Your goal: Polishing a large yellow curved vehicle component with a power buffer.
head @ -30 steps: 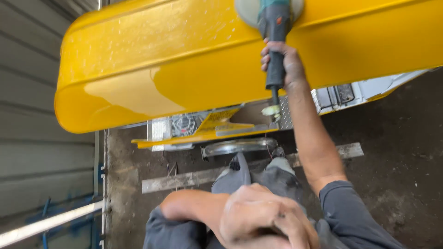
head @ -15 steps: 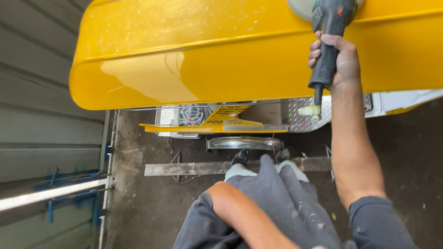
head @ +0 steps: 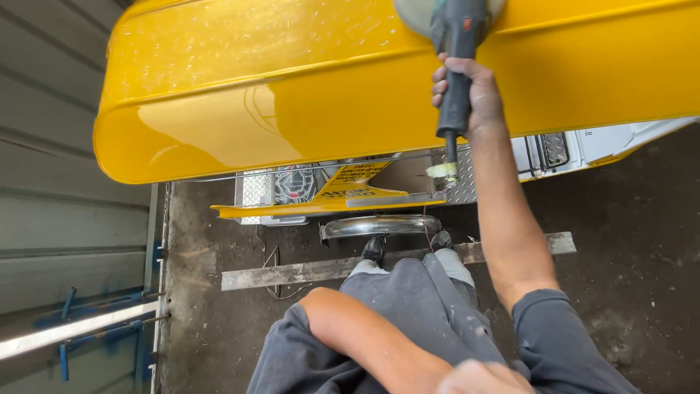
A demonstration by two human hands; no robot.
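A large glossy yellow curved vehicle panel (head: 292, 87) spans the upper frame. On it, top centre-right, sits a dark-handled power polisher (head: 456, 44), with the right hand (head: 470, 91) around its handle. Below the panel lie a shiny chrome cylinder (head: 383, 225) and, nearer the viewer, a flat grey metal bar (head: 292, 273). The left hand (head: 485, 378) is at the bottom edge.

Position: one head-worn camera, above the person's own arms and lap.
Direction: steeply downward, past the glossy yellow curved body panel (head: 350, 95) to the dark concrete floor (head: 627, 248).
Nearness: close; the panel fills the upper frame.
Overlap: single view, seemingly tilted.
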